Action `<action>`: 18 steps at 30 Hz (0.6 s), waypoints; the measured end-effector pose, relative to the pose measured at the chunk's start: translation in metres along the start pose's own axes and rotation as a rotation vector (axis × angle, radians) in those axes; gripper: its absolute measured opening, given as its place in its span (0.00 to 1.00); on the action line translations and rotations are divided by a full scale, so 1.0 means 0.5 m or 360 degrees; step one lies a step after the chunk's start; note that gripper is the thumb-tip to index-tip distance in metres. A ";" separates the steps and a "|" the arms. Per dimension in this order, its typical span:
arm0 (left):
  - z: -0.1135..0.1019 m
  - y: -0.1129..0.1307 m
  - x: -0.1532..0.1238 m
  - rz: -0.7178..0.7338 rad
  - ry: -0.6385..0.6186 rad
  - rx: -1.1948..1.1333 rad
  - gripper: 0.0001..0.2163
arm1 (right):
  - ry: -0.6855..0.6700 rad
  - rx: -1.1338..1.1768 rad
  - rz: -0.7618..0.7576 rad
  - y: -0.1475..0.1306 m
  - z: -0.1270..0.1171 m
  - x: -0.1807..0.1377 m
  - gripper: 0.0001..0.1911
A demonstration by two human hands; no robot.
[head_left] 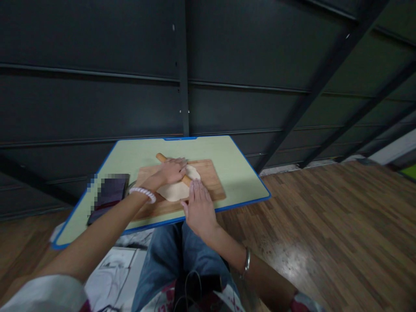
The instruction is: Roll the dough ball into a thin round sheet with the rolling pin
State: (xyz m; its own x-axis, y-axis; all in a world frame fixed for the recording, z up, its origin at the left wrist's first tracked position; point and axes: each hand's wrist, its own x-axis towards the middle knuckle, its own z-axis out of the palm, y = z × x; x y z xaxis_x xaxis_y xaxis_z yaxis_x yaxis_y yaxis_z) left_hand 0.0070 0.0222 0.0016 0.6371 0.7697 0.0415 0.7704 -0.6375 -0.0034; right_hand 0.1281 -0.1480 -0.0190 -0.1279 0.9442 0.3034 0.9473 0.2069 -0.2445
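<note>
A wooden rolling pin [186, 180] lies slantwise across a flat, pale sheet of dough [173, 192] on a wooden board [214, 180]. My left hand [173, 170] rests on the pin towards its far end, fingers stretched out and the hand open. Over the pin's near end lies my right hand [199, 208], also open, with straight fingers and the thumb out to the side. Both hands press on the pin from above without wrapping round it. Parts of the pin and dough are hidden under them.
The board stands on a small pale table [245, 173] with a blue edge. A dark flat object [112, 193], partly pixelated, lies at the table's left. Dark metal wall panels [247, 108] rise behind it. My legs [165, 251] are below the near edge, above a wooden floor [308, 225].
</note>
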 end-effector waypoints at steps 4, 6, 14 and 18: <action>0.011 -0.010 -0.047 0.0027 0.0084 0.0006 0.25 | 0.0024 0.0044 -0.0044 -0.028 -0.002 -0.023 0.34; 0.009 -0.010 -0.076 0.0047 0.0120 0.0016 0.26 | 0.0046 0.0063 -0.0083 -0.027 -0.005 -0.025 0.33; 0.004 -0.005 -0.098 0.0002 0.0157 -0.0008 0.26 | 0.0081 0.0022 -0.0211 0.058 -0.007 0.045 0.33; 0.009 -0.006 -0.074 -0.0070 0.0155 -0.0016 0.26 | 0.0039 -0.0034 -0.0353 0.106 -0.004 0.110 0.31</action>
State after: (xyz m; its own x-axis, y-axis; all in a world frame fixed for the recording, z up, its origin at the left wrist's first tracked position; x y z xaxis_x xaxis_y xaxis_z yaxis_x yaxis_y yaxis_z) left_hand -0.0188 -0.0043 -0.0044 0.5970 0.7902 0.1386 0.7970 -0.6040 0.0103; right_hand 0.1720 -0.0856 -0.0134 -0.3271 0.8695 0.3701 0.9027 0.4034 -0.1499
